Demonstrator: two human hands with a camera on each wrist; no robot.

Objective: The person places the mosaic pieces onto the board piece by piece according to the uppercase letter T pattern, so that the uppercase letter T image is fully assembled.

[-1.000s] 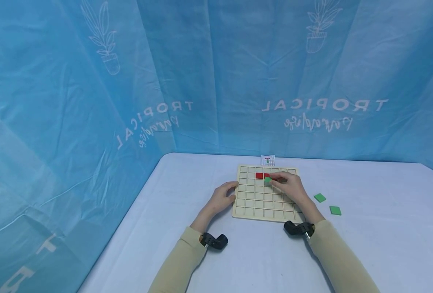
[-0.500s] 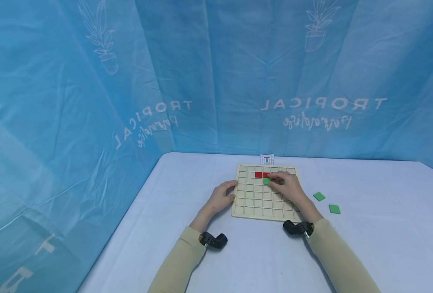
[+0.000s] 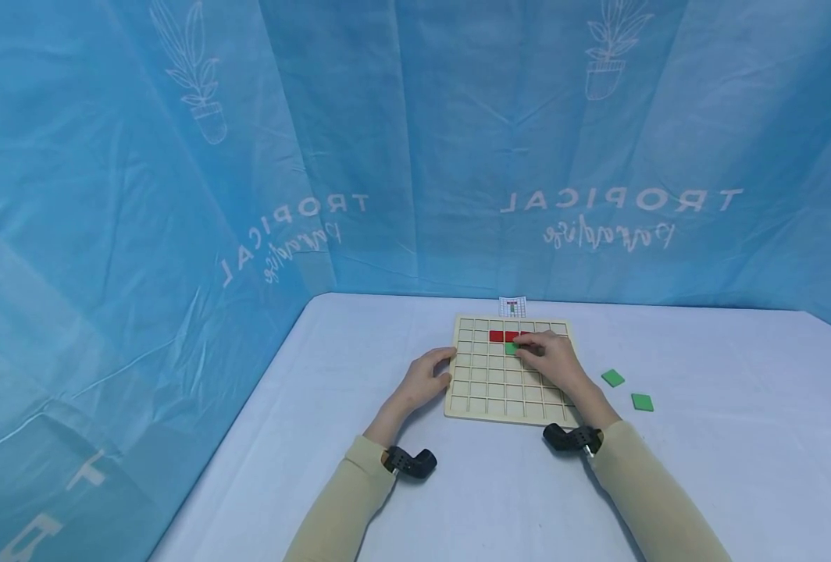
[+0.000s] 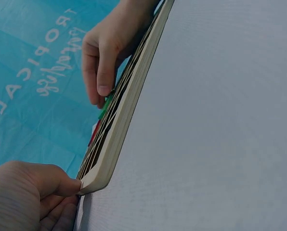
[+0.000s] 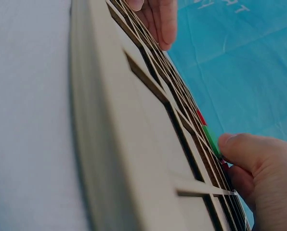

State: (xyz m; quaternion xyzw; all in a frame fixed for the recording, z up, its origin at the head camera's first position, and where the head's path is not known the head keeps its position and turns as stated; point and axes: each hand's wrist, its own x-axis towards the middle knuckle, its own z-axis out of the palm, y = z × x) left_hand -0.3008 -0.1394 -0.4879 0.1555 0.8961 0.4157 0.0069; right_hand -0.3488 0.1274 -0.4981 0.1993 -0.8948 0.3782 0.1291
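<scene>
My right hand [image 3: 552,359] is over a pale wooden grid board [image 3: 487,388], with thumb and index fingertips on a small green square tile [image 3: 511,349]. The tile lies one row below a line of red tiles [image 3: 496,336], and part of that line is covered by the fingers. In the right wrist view the thumb meets the edge of the green tile [image 5: 211,139]. My left hand [image 3: 422,380] rests at the board's left side, thumb and fingers spread along the edge. The left wrist view shows this hand [image 4: 32,195] touching the near corner.
Two loose green tiles, one nearer the board [image 3: 613,378] and one farther right [image 3: 643,402], lie on the white tablecloth [image 3: 725,437]. Behind the board is a small printed grid card [image 3: 512,307]. A blue printed curtain [image 3: 458,156] borders the table.
The green tile has come down to the cell below the red row, under the right fingers. The index finger has shifted slightly, showing more of the red row. The left hand stays put.
</scene>
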